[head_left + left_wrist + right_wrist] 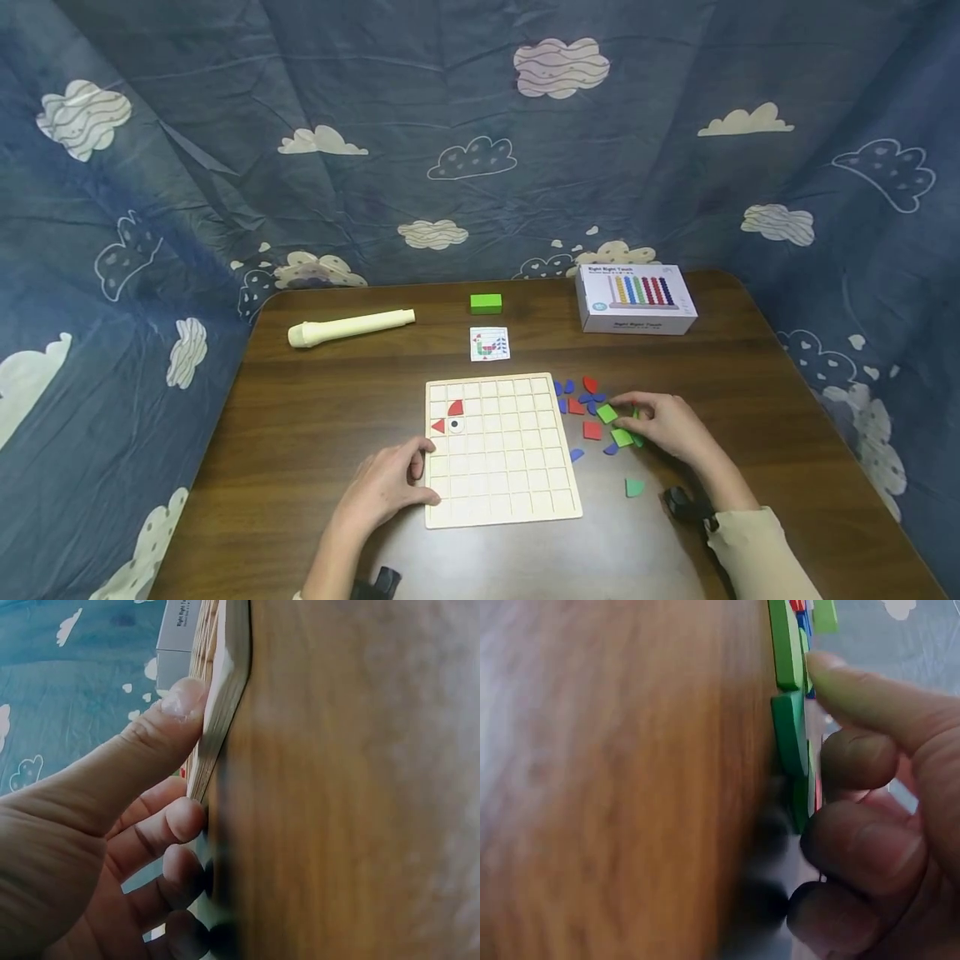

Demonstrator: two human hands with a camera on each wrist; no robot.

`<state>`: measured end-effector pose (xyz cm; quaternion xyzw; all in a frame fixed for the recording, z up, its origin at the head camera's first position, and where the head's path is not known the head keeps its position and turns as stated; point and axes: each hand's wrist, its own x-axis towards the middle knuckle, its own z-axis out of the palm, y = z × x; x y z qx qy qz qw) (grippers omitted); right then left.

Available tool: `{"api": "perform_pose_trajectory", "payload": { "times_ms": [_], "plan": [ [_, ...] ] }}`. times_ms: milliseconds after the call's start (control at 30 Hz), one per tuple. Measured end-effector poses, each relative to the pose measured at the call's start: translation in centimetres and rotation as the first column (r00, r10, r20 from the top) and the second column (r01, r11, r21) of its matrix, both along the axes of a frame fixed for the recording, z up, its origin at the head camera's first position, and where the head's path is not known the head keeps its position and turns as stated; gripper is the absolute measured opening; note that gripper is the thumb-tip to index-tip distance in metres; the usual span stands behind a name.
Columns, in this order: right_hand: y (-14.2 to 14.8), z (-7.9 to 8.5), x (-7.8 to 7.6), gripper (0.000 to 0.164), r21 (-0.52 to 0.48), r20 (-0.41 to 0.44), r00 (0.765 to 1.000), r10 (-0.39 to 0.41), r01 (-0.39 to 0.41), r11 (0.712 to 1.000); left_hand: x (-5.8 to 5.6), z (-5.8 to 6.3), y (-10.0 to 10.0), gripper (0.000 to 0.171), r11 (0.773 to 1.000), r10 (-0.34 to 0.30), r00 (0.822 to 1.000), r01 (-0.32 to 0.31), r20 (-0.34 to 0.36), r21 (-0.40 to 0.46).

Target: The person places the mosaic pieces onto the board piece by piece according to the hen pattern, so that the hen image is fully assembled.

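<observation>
A pale wooden grid board [498, 450] lies flat on the table. My left hand [378, 487] rests at its left side, thumb and index finger spread apart along the edge; in the left wrist view the thumb [161, 724] touches the rim. On the board sit a red quarter-round piece [456, 407], a red triangle [438, 426] and a white piece with a black dot [455, 425]. Right of the board, my right hand [671, 425] hovers low over loose pieces, its fingertips beside a light green square [607, 413] and another green square [622, 437]. Curled fingers partly hide darker green pieces [790, 735].
Red squares [592, 430] and several blue pieces [577, 454] lie near the board's right edge. A green quarter-round [634, 487] lies closer to me. Behind are a picture card [490, 343], a green block [486, 304], a cream flute-like tube [352, 327] and a white box [636, 300].
</observation>
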<state>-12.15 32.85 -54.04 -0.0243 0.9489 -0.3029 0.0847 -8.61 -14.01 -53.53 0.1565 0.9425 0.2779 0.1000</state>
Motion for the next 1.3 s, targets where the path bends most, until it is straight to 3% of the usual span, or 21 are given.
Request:
{"api": "perform_pose_trajectory", "payload": {
  "times_ms": [200, 433, 633, 833, 1067, 1200, 1300],
  "plan": [
    [-0.3, -0.1, 0.1, 0.039, 0.056, 0.04, 0.999, -0.011, 0.009, 0.998, -0.3, -0.1, -0.2, 0.056, 1.0, -0.025, 1.0, 0.025, -0.019, 0.008],
    [-0.7, -0.2, 0.1, 0.041, 0.094, 0.044, 0.999, 0.017, -0.021, 0.995, -0.3, -0.1, -0.3, 0.055, 1.0, -0.006, 1.0, 0.006, -0.003, 0.013],
    [-0.8, -0.3, 0.0, 0.035, 0.099, 0.036, 0.999, 0.017, -0.021, 0.995, 0.0, -0.3, -0.3, 0.054, 1.0, -0.001, 0.999, 0.002, -0.035, 0.018],
    [-1.7, 1.2, 0.4, 0.036, 0.042, -0.019, 0.999, -0.041, 0.041, 0.998, -0.1, -0.9, -0.4, 0.054, 0.998, 0.029, 0.999, -0.027, -0.03, 0.057],
    [-7.5, 4.8, 0.9, 0.031, -0.111, -0.142, 0.988, -0.054, 0.038, 0.993, -0.5, -1.0, -0.7, 0.054, 0.997, 0.023, 0.999, -0.021, -0.034, 0.076],
    [-12.2, 5.6, 1.0, 0.028, -0.136, -0.177, 0.984, -0.026, 0.002, 0.991, -0.9, -0.8, -0.8, 0.053, 0.998, 0.0, 1.0, 0.002, -0.021, 0.069],
    [-15.6, 5.5, 0.9, 0.028, -0.125, -0.152, 0.988, 0.011, -0.031, 0.992, -1.1, -0.7, -0.8, 0.052, 0.998, -0.013, 1.0, 0.014, -0.009, 0.062]
  ]
}}
